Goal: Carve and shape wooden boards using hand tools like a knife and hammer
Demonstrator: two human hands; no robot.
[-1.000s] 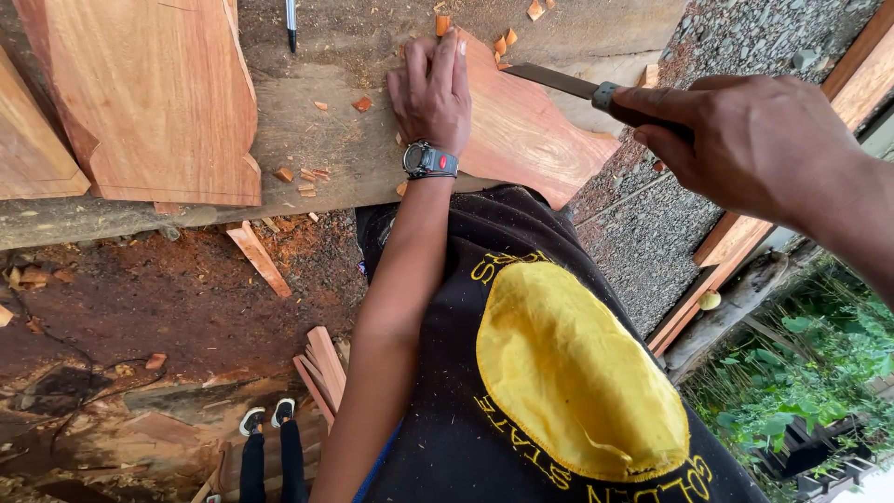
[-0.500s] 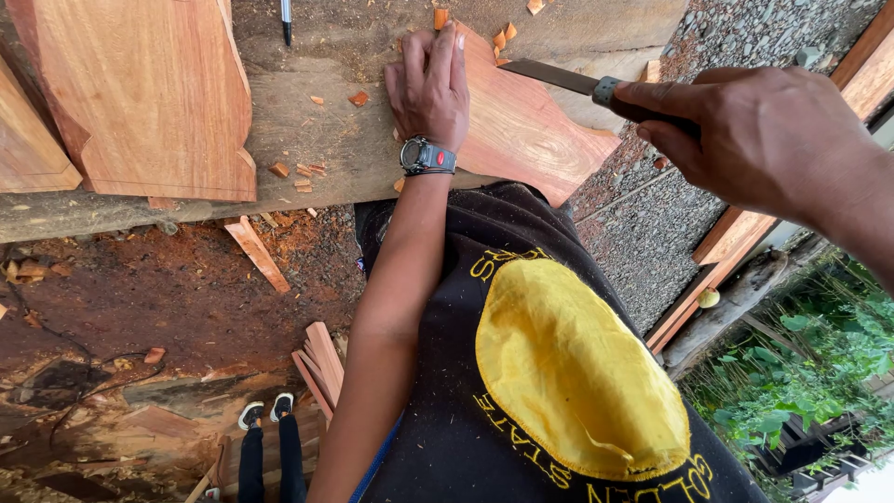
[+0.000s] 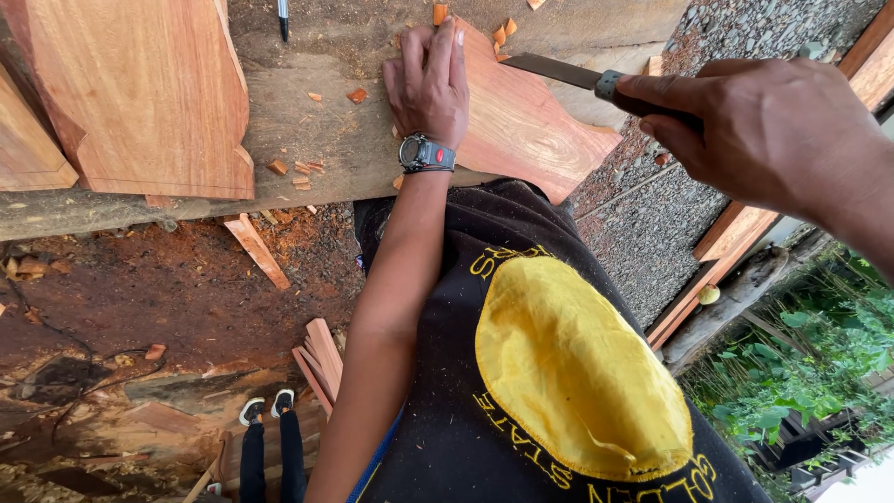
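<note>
A weathered grey wooden counter (image 3: 335,140) runs across the top of the view, seen from above by the person standing at it. At its left end lies a large reddish board (image 3: 140,93) with cut corners, and the edge of another reddish piece (image 3: 28,149) shows just beside it at the far left. Below the counter, the ground (image 3: 140,298) is dark red-brown dirt scattered with wood offcuts (image 3: 317,359). To the right is grey gravel (image 3: 643,224), and green plants (image 3: 801,373) fill the lower right corner.

On the counter's right part lies a smaller reddish wood plank (image 3: 531,130), its pointed end sticking out past the counter edge. The left hand (image 3: 430,79) rests flat on this plank, fingers spread, grip released, pressing it down. A dark wristwatch (image 3: 425,153) sits on that wrist.

The right hand (image 3: 764,130) is clenched around the dark handle of a long-bladed knife (image 3: 596,82), held above the plank's far edge with the blade pointing left toward the left hand. Whether the blade touches the wood cannot be told.

Small orange wood chips (image 3: 298,168) lie on the counter near the left hand. A pen (image 3: 282,17) lies at the top edge.
</note>
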